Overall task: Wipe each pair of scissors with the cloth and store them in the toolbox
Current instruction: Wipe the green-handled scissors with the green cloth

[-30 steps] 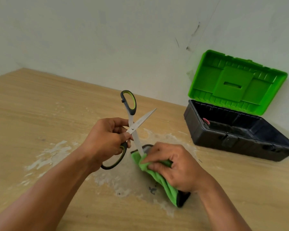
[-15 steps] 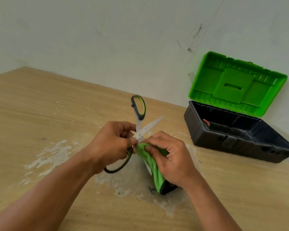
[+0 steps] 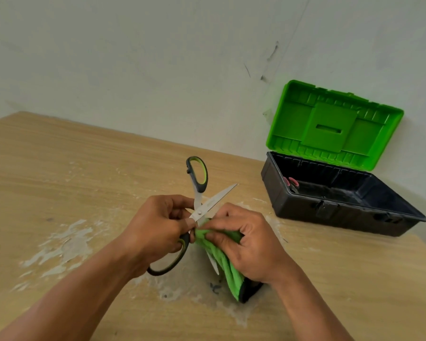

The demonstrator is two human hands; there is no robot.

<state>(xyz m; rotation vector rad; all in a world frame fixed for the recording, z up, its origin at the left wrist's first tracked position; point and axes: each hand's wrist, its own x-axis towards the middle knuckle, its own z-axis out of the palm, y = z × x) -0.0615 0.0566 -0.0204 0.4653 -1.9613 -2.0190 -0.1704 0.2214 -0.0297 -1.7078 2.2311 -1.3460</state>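
My left hand (image 3: 158,230) grips the lower grey-and-green handle of a pair of scissors (image 3: 208,204) spread wide open above the wooden table (image 3: 59,173). One blade points up and right; the other blade runs down into a green cloth (image 3: 223,259). My right hand (image 3: 246,242) pinches that cloth around the lower blade, close to the pivot. The cloth's lower end, dark on its back, hangs toward the table. The black toolbox (image 3: 330,212) with its green lid (image 3: 330,129) raised stands at the right. Pink-handled scissors (image 3: 291,183) lie inside it at its left end.
A pale wall rises directly behind the table and the toolbox lid leans back against it. White worn patches mark the tabletop under and to the left of my hands. A small dark mark (image 3: 214,287) sits on the table below the cloth.
My right hand has slid the cloth up the lower blade from its tip toward the pivot. The scissors have shifted slightly right and stay spread open in my left hand.
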